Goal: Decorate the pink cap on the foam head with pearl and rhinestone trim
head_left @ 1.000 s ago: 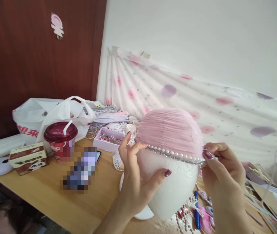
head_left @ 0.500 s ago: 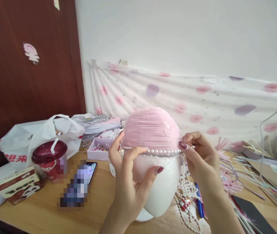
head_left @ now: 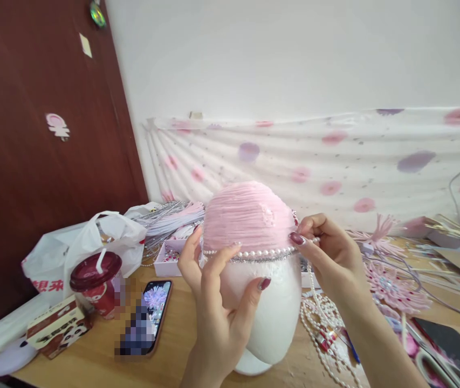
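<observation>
Pinching a white pearl strand between thumb and bent fingers, the right hand is at the right edge of a pink cap made of close-set cords. The cap covers the top of a white foam head, which stands upright near the middle of the wooden table. The strand runs along the cap's lower edge, just above a glittering silver band, and a length of pearls hangs below the right hand towards a loose heap of beads on the table. The left hand is spread wide at the head's left side, thumb well apart from the forefinger, whose tip rests at the strand; whether the thumb touches the foam I cannot tell. Left of the head lies a phone, with a red lidded cup and a panda-printed box farther left. To the right are a pink beaded flower and, nearer, scissors. Flower-printed cloth covers the lower part of the far wall.
</observation>
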{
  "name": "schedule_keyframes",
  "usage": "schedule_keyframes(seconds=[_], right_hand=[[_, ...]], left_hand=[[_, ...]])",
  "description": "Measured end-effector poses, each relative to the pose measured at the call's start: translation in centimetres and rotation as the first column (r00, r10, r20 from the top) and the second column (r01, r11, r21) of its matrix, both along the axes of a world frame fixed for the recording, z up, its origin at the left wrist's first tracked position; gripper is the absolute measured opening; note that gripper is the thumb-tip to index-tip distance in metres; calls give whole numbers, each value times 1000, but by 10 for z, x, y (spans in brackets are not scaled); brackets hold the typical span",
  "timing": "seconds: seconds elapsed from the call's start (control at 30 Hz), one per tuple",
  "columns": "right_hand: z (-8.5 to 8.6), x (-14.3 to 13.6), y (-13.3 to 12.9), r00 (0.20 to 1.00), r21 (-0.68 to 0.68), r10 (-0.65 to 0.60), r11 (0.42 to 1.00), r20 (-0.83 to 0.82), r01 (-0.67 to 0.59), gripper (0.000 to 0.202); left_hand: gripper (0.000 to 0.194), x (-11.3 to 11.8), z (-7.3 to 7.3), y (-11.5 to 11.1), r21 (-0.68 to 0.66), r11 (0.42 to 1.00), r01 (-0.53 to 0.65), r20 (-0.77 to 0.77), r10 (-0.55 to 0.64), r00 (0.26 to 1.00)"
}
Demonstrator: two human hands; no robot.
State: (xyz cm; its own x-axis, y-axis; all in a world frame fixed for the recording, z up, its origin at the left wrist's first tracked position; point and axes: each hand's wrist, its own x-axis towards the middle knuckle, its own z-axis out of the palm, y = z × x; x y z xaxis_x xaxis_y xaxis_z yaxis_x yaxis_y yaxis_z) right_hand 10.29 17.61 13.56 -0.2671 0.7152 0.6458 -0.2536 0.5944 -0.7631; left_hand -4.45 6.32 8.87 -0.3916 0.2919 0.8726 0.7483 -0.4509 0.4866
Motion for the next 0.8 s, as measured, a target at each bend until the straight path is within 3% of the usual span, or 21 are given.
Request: schedule_keyframes(seconds=[0.4, 0.63, 0.8], right_hand=[[7, -2, -7, 1000, 26, -15, 1000, 8, 15, 22], [12, -6, -7, 1000, 45, -9, 999, 5, 8, 23], [13, -8, -7, 1000, 30, -1, 1000, 21, 0, 21]], left_hand=[[22, -3, -1, -3, -64, 996, -56, -115, 48, 992], [37, -7, 7, -5, -41, 997, -58, -162, 51, 985], [34, -7, 9, -3, -56, 994, -95, -215, 81, 973]])
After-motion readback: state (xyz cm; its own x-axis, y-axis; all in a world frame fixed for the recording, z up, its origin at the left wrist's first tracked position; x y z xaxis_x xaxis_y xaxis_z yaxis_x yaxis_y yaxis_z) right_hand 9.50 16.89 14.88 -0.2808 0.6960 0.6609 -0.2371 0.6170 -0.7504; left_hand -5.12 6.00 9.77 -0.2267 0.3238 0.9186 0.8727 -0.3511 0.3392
